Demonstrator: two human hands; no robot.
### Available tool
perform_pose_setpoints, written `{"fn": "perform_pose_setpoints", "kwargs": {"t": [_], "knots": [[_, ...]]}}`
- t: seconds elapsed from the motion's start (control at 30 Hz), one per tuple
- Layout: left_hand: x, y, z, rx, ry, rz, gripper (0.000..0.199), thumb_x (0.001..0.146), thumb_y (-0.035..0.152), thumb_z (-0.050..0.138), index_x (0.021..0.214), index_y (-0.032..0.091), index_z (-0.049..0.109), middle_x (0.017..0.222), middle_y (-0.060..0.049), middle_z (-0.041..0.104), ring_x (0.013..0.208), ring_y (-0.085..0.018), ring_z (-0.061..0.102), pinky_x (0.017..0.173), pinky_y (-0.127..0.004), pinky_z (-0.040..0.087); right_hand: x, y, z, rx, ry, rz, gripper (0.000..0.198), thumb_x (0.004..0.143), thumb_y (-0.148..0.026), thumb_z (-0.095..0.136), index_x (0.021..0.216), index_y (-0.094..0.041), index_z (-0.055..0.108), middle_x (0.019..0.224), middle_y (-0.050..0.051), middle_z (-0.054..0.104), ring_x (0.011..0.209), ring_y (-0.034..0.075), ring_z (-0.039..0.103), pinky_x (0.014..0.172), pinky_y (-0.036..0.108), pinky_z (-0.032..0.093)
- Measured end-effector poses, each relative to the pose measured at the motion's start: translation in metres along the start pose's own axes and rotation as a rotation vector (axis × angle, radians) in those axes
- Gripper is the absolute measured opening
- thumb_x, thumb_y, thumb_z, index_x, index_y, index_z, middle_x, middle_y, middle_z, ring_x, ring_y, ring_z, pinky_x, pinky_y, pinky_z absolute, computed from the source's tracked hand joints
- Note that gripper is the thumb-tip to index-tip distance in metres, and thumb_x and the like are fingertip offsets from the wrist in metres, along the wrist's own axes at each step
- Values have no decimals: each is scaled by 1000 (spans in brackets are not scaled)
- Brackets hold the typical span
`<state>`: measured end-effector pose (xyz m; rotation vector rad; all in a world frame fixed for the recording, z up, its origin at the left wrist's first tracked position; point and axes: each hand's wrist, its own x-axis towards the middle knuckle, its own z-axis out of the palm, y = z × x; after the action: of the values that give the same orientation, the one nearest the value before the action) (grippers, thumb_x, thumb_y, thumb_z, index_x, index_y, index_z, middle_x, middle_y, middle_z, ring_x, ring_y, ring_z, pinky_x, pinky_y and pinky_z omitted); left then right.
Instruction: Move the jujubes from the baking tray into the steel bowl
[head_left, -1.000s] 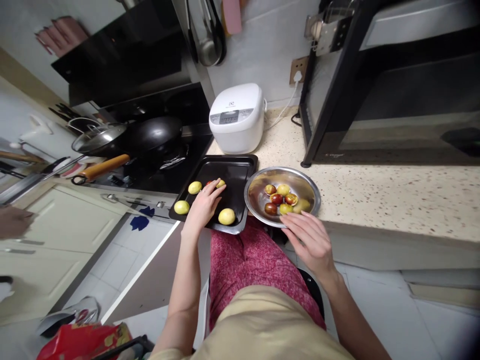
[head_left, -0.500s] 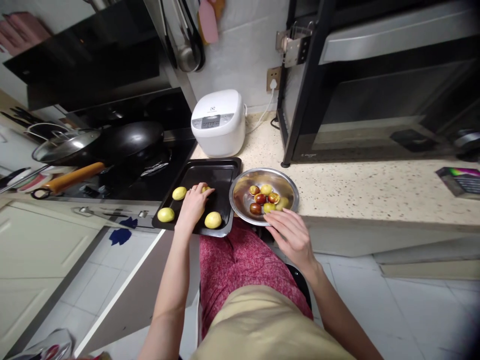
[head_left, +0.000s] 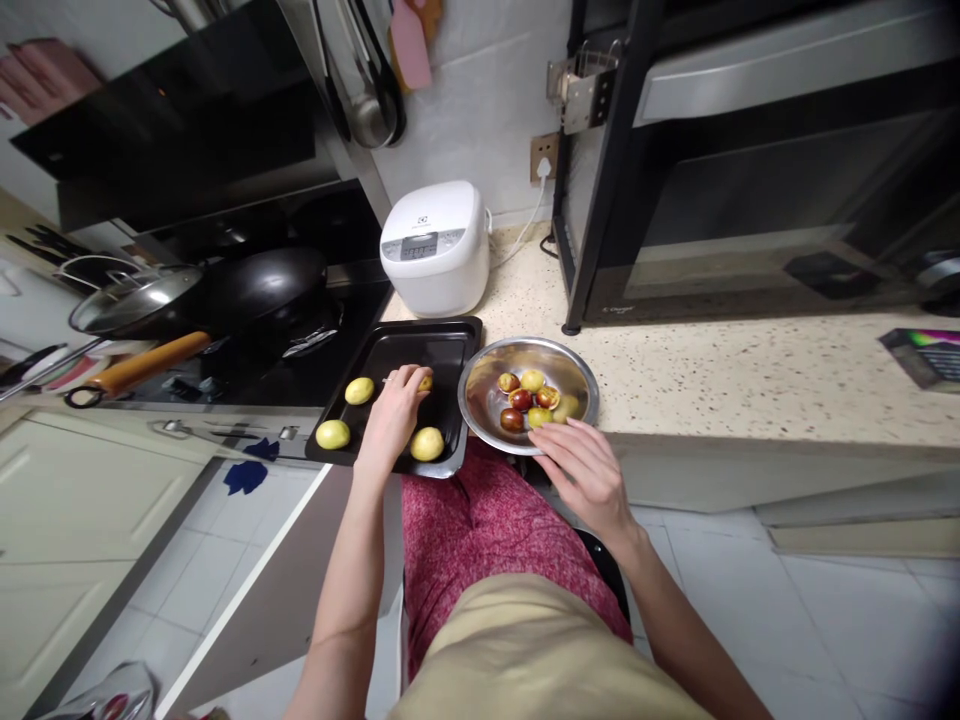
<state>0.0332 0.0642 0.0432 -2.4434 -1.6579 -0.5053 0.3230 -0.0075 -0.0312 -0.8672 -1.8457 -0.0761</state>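
My left hand (head_left: 391,415) is over the black baking tray (head_left: 439,345), its fingers closed round a small yellow fruit (head_left: 426,384) that they mostly hide. Around it on the tray lie an upper-left yellow fruit (head_left: 359,390), a greenish-yellow fruit (head_left: 332,434) and a front yellow fruit (head_left: 427,444), all egg-shaped; I cannot tell their kind. To the right, my right hand (head_left: 585,470) grips the near rim of a steel bowl (head_left: 487,365). Several glossy fruits sit in the bowl, including a red-brown one (head_left: 512,419), a yellow one (head_left: 532,380) and a mottled one (head_left: 547,397).
A white rice cooker (head_left: 435,250) stands behind the tray. On the left are a black wok (head_left: 262,280) and a lidded pan (head_left: 139,295) on the stove. A black rack (head_left: 581,230) with an oven (head_left: 750,220) stands at right. A small dark box (head_left: 926,360) lies far right.
My left hand has shifted slightly, its fingers now more curled over the small yellow fruit. My right hand stays at the bowl's rim. The view has tilted a little.
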Motion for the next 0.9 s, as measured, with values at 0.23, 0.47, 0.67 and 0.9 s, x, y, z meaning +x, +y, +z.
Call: {"fn": "perform_pose_setpoints", "kwargs": {"t": [0.23, 0.47, 0.67, 0.9], "knots": [[12, 54, -10, -213, -49, 259, 29, 106, 18, 46, 133, 22, 55, 135, -11, 61, 123, -25, 60, 106, -40, 52, 0, 0, 1, -18, -2, 13, 38, 95, -10, 66, 129, -26, 71, 113, 4, 81, 107, 20, 75, 106, 44, 55], [32, 79, -1, -53, -199, 232, 26, 102, 16, 55, 126, 24, 61, 126, -6, 69, 110, -23, 69, 94, -32, 55, 2, -1, 1, -21, 5, -3, 32, 95, -10, 67, 124, -23, 71, 111, 5, 81, 104, 20, 75, 104, 43, 55], [40, 85, 0, 6, -271, 189, 23, 103, 14, 51, 114, 23, 69, 105, -5, 74, 92, -21, 73, 74, -25, 54, 3, -2, 1, -18, 4, 16, 35, 96, -12, 66, 127, -26, 71, 112, 4, 81, 104, 20, 75, 103, 44, 55], [31, 84, 0, -126, -228, 197, 23, 106, 26, 51, 114, 23, 73, 127, -5, 75, 114, -22, 72, 94, -30, 56, 3, -1, 1, -11, 8, 18, 36, 96, -13, 66, 129, -27, 71, 110, 4, 81, 103, 20, 76, 104, 44, 56]]}}
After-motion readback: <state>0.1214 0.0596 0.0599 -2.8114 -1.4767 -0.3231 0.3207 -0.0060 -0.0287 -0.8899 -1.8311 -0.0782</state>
